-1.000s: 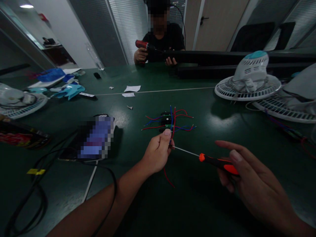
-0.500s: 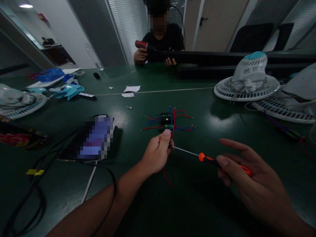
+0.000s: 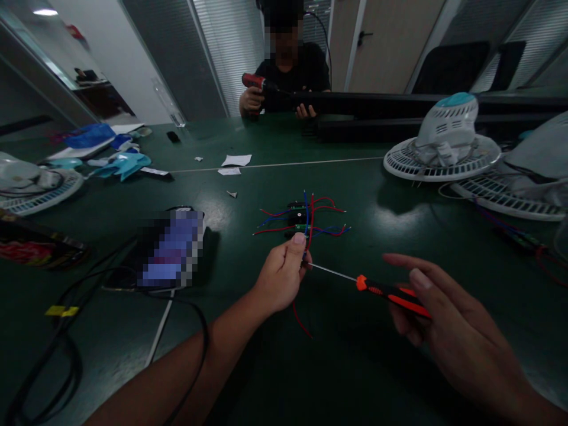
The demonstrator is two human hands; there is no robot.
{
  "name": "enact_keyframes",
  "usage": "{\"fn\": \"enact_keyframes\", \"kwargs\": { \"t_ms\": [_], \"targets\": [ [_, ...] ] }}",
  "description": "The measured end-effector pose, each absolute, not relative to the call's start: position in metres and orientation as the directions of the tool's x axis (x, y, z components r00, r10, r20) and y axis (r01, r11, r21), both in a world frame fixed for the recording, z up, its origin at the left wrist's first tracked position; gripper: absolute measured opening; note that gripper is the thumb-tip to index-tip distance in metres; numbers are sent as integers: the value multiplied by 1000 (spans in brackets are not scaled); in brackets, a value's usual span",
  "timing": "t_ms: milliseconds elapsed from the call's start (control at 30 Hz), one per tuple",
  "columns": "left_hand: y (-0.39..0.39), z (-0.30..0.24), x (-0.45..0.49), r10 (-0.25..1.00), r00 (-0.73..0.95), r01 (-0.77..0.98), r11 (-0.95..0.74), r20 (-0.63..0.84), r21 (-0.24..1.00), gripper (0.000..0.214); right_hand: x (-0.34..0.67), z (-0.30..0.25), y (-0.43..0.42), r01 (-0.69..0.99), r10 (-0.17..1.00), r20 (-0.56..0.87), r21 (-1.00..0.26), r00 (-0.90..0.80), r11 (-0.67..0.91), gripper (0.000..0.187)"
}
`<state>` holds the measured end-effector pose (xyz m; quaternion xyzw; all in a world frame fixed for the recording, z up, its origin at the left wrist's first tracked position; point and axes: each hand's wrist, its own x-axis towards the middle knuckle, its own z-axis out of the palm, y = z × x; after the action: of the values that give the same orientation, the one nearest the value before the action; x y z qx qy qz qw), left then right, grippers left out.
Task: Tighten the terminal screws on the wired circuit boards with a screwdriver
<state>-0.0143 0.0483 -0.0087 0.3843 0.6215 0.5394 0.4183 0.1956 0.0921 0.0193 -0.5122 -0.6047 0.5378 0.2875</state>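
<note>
My left hand (image 3: 283, 275) is closed around a small wired part, which its fingers mostly hide. A red wire (image 3: 302, 322) hangs out below that hand. My right hand (image 3: 452, 319) has a screwdriver (image 3: 394, 296) with an orange and black handle between thumb and fingers, index finger stretched out above it. The thin metal shaft runs left, and its tip meets the part at my left fingertips. Just beyond my left hand lie small green circuit boards (image 3: 303, 228) and a black piece (image 3: 298, 216), with several red and blue wires spreading out on both sides.
A device with a lit screen (image 3: 171, 248) and black cables (image 3: 66, 355) lie on the left, near a dark can (image 3: 39, 239). White fan-like housings (image 3: 444, 157) stand at right. Paper scraps (image 3: 236, 160) lie farther back. Across the green table, a person (image 3: 288, 71) holds a red power drill (image 3: 252, 81).
My right thumb and fingers have shifted on the screwdriver's handle, uncovering more of it. The screwdriver stays at the part in my left hand, which has barely moved.
</note>
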Motion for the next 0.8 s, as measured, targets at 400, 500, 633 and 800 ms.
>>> {"fn": "enact_keyframes", "kwargs": {
  "t_ms": [400, 500, 633, 800],
  "targets": [
    [48, -5, -13, 919, -376, 12, 132, -118, 991, 54, 200, 16, 94, 298, 918, -86, -954, -386, 36, 46],
    [47, -4, -13, 919, -379, 26, 125, -106, 992, 54, 198, 16, 94, 277, 929, -59, -960, -367, 49, 47],
    [47, -3, -14, 921, -375, 37, 126, -104, 991, 53, 198, 13, 94, 248, 930, -51, -968, -365, 44, 45],
    [48, -3, -13, 920, -375, 25, 129, -110, 991, 53, 202, 9, 94, 134, 915, -123, -988, -384, -77, 43]
  ]
}}
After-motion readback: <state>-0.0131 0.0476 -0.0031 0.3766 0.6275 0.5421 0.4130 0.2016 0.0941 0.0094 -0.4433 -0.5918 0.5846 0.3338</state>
